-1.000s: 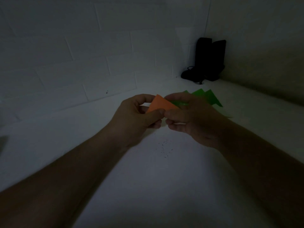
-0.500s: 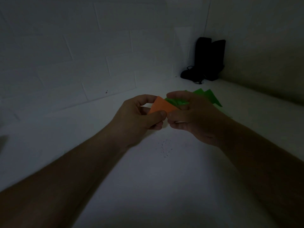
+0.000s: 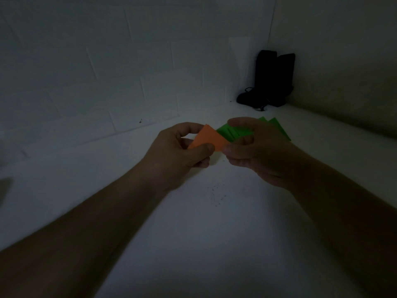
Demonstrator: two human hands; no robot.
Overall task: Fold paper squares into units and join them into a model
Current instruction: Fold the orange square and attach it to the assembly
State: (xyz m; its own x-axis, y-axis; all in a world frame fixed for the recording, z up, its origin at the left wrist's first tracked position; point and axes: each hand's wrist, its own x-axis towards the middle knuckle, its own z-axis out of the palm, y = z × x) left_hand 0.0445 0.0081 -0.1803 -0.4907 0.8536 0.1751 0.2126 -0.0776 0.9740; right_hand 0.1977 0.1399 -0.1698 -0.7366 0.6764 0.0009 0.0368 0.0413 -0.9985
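The scene is very dim, and no box, tray or other container can be made out in it; the only dark thing that stands apart is a black object (image 3: 271,79) in the far corner, at about 1 o'clock from the hands, and its kind cannot be told. The person works above a white table (image 3: 193,233), which meets a white wall (image 3: 107,72) of large blocks at 11 o'clock and a second, darker wall (image 3: 343,61) at 2 o'clock. A group of small dark specks (image 3: 216,195) lies on the table at 6 o'clock from the hands. The task's things are in the middle of the view, held above the table. The left hand (image 3: 180,153) grips the orange unit (image 3: 209,139): the thumb presses on its lower edge and the curled fingers close behind it. The right hand (image 3: 255,151) grips the green unit (image 3: 233,132), with the fingers bent over its top and the thumb under it. The two units touch each other, the orange at 9 o'clock of the green one, and the corner of the orange lies over the green edge; whether one is inside a pocket of the other cannot be told. More green paper (image 3: 279,129) shows behind the right hand at 1 o'clock, with pointed tips; whether it lies on the table or belongs to the held unit is not clear. Both forearms come from the lower corners of the view.
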